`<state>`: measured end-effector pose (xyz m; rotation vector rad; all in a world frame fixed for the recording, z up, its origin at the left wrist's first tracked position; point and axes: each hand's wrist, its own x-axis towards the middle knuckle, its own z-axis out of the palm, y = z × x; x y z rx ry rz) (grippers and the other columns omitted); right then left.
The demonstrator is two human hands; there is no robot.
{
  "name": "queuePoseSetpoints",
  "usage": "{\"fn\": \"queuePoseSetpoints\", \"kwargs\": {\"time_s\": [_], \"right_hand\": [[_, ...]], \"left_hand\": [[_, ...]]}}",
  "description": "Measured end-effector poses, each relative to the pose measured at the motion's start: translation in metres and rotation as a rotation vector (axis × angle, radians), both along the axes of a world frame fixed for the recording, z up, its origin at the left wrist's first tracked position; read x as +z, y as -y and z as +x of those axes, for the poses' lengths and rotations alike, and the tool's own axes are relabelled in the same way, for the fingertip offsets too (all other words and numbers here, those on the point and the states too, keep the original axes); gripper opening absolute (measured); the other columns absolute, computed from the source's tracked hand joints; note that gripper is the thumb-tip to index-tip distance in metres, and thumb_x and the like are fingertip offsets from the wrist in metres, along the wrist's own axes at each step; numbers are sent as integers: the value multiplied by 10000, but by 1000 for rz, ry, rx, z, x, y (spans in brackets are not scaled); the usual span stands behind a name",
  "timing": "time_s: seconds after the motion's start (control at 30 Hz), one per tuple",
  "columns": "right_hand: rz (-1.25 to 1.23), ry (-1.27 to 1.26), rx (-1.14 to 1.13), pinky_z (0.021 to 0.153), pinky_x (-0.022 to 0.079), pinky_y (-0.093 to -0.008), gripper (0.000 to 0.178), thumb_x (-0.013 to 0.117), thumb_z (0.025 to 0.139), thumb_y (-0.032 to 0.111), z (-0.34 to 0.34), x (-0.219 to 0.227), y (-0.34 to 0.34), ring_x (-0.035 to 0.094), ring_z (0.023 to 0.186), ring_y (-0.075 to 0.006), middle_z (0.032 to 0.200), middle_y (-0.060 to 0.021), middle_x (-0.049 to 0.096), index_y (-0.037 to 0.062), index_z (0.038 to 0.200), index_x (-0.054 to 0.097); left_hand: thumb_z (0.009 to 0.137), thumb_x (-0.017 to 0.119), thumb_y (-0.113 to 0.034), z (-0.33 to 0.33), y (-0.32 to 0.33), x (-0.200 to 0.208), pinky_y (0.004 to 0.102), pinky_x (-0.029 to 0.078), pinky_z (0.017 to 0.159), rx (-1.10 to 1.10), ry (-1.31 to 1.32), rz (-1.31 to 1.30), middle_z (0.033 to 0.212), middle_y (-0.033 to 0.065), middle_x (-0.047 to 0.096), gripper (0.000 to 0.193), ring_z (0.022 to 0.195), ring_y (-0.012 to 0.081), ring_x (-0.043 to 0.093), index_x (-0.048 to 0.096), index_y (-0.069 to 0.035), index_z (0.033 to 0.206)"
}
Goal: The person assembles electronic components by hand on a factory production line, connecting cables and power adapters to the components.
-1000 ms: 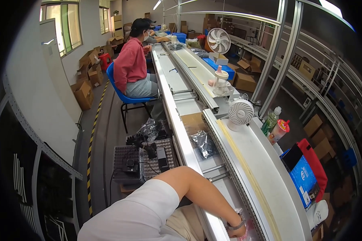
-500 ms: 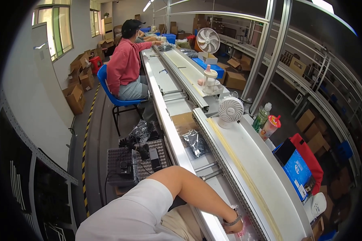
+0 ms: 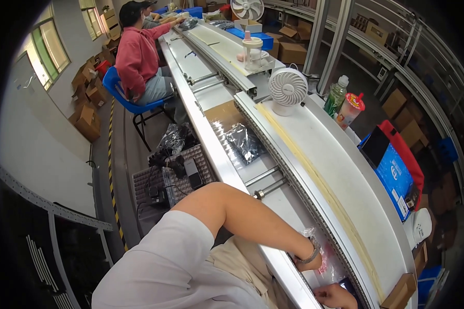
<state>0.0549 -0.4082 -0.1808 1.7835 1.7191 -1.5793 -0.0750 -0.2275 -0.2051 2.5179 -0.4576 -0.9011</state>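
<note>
My left arm reaches across to the sunken channel of the long white workbench. My left hand, with a bracelet at its wrist, is down in the channel; its fingers are mostly hidden. Beside it lies clear plastic packaging with pink markings. Close by, at the lower edge, my right hand has its fingers curled together, and whatever they hold is hidden. A dark, shiny item shows just behind that hand, partly covered.
Further up the channel is a dark item in clear plastic, before metal rollers. A white fan, bottle and cup stand along the bench. A small carton sits lower right. A person in red sits further along.
My right hand has come into view at the lower edge. My left hand has shifted slightly within the channel. The view has tilted downward, so the bench and fan appear higher.
</note>
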Motion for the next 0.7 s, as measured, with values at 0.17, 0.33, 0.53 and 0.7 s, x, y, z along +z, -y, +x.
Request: {"fn": "queuePoseSetpoints", "kwargs": {"time_s": [0.17,0.33,0.53,0.7], "right_hand": [[122,172,-26,578,444,-408,154,588,741,136,-28,40,-17,554,567,-296,679,-141,639,12,791,666],[233,310,43,579,452,-395,182,593,748,151,-40,59,-6,560,569,-275,685,-134,645,11,832,673],[141,-36,-63,572,453,-391,218,611,758,191,-22,51,-6,566,580,-234,693,-131,650,22,878,679],[69,-17,-30,582,461,-369,250,613,775,213,-20,43,-5,565,593,-207,704,-136,654,7,903,673]], "left_hand": [[632,709,-157,0,10,-16,388,531,604,22,103,42,705,136,670,209,620,299,608,694,-1,771],[696,631,-116,-1,0,9,398,516,599,-29,13,-28,706,137,668,171,622,297,599,689,12,794],[736,547,-84,-13,-9,24,397,505,603,7,-63,-145,726,131,673,187,625,288,589,686,13,816],[730,549,-77,-13,-10,20,395,505,604,-14,-54,-131,732,132,673,182,620,290,585,686,10,810]]}}
